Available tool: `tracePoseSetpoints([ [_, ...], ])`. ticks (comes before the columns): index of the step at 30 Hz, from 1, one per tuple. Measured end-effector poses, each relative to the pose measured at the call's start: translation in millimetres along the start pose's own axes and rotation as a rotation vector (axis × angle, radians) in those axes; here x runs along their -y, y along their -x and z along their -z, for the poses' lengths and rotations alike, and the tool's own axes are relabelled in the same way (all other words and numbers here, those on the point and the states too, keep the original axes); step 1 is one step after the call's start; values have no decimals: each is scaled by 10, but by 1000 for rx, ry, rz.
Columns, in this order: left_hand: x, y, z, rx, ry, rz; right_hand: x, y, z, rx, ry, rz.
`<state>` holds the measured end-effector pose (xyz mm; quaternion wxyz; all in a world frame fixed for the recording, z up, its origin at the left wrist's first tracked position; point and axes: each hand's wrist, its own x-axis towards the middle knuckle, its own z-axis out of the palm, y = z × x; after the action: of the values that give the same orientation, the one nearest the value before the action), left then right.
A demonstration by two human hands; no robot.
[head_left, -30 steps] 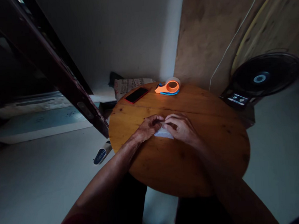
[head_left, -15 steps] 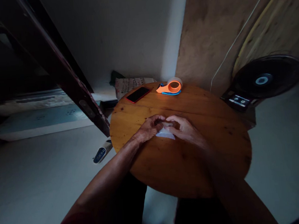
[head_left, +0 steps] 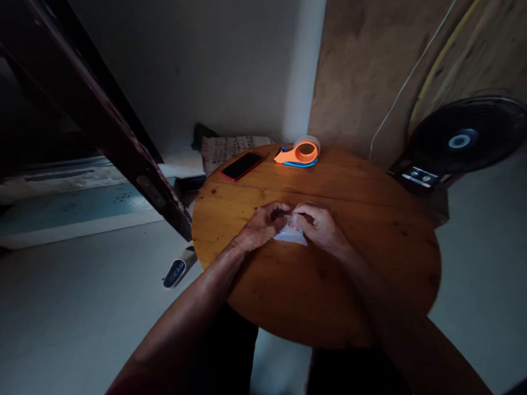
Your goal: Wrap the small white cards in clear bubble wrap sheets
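A small whitish, partly see-through sheet or bag (head_left: 290,234) lies between my hands near the middle of the round wooden table (head_left: 324,289). My left hand (head_left: 263,225) pinches its upper left part, fingers curled and thumb tip on it. On the other side my right hand (head_left: 318,222) is closed at its upper right edge, thumb and fingertips together. The fingertips of both hands nearly meet at the top of the sheet. Fingers cover part of it, and whether anything is inside cannot be made out.
An orange and blue tape dispenser (head_left: 297,154) and a red-edged phone (head_left: 242,166) lie at the table's far side. A printed sack (head_left: 233,146) is behind. A black fan (head_left: 462,140) stands at the right, a dark door frame (head_left: 104,112) at the left.
My right hand's fingers have drawn in more closely at the sheet's upper edge, and more of the sheet shows between the hands. My left hand is nearly unchanged.
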<state>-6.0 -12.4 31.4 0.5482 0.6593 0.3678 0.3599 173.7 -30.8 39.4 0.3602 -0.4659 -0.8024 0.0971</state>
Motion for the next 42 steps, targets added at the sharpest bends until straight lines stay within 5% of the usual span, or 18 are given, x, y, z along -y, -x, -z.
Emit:
tracePoseSetpoints([
  [31, -4, 19, -16, 128, 257, -16, -77, 0, 166, -181, -98, -117],
  [42, -13, 21, -10, 136, 214, -24, -96, 4, 181, -107, -75, -110],
])
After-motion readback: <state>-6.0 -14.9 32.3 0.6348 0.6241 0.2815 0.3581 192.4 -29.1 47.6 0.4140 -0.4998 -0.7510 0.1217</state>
